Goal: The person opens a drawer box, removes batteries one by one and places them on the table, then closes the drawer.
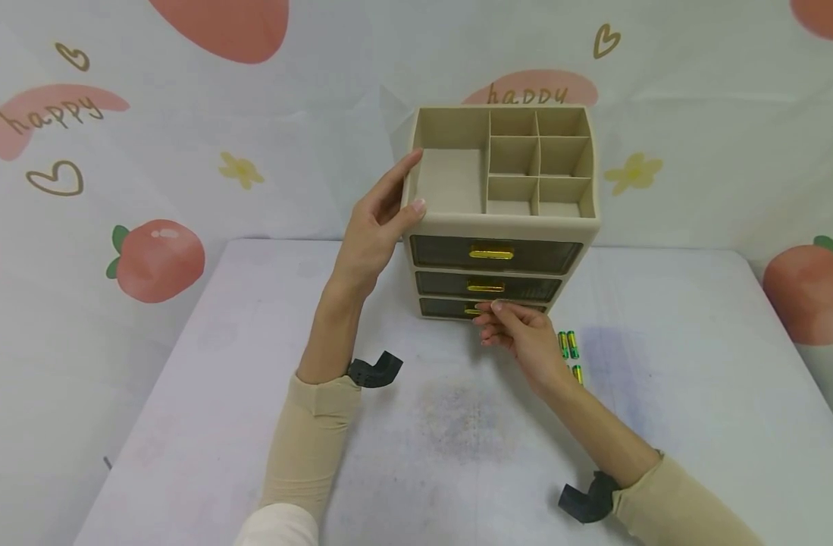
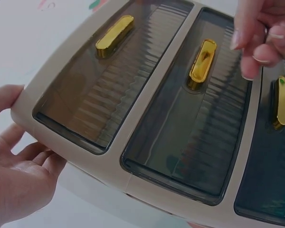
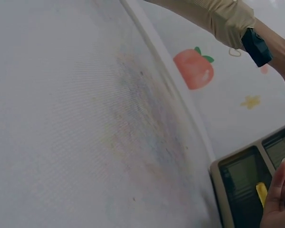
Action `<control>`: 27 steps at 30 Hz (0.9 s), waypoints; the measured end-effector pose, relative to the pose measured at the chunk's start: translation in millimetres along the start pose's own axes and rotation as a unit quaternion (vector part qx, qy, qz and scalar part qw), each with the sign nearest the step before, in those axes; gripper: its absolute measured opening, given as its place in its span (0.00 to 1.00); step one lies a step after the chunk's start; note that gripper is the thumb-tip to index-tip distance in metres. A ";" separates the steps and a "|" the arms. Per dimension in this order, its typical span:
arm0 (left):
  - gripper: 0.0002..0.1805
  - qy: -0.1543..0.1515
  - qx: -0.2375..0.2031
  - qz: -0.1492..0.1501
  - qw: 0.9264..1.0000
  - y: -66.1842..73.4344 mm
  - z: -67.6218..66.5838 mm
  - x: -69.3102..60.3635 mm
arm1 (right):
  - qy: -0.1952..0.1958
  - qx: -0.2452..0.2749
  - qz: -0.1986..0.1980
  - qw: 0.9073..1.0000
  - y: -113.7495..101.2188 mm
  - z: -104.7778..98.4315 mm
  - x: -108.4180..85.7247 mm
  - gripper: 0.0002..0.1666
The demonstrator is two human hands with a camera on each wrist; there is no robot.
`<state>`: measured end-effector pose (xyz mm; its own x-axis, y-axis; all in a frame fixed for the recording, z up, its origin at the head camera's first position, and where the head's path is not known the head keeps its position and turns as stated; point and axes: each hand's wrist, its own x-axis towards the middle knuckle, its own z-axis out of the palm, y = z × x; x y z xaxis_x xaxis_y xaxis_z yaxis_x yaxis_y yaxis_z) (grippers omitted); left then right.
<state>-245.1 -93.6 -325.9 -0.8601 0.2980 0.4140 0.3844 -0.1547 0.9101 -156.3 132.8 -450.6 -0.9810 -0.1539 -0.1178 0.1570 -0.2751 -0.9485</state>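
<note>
A beige desktop drawer organizer (image 1: pixel 501 220) stands on the table, its top divided into compartments above three dark, see-through drawers with gold handles. All three drawers are closed. My left hand (image 1: pixel 371 231) holds the organizer's left side, thumb on the front top edge and a fingertip at the rim; the left wrist view shows other fingers curled beside the wall. In front of the lowest drawer (image 1: pixel 443 307) is my right hand (image 1: pixel 521 337), fingers loosely bent with nothing visible in them. From the left wrist, those fingers appear apart from the lowest gold handle (image 2: pixel 281 102).
Several green-and-gold batteries (image 1: pixel 572 345) lie on the table (image 1: pixel 416 455) beside my right wrist, partly hidden by it. Behind the organizer hangs a white cloth (image 1: pixel 320 114) printed with fruit, hearts and flowers. A black mount (image 1: pixel 375 370) sits on each wrist.
</note>
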 end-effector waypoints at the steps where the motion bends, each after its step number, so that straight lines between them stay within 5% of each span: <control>1: 0.30 0.000 0.000 0.000 1.000 0.2 0.2 0.0 | -0.001 0.000 0.002 1.000 1.1 -0.2 -0.1 0.27; 27: 0.31 0.005 -0.002 -0.008 1.000 1.0 1.4 -0.6 | -0.004 0.014 0.092 0.996 20.4 -4.6 6.2 0.30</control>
<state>-243.7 -92.6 -325.1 -0.8693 0.2920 0.3988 0.3687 -0.1542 0.9167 -159.7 130.6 -472.0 -0.9342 -0.2115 -0.2872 0.3381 -0.2683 -0.9021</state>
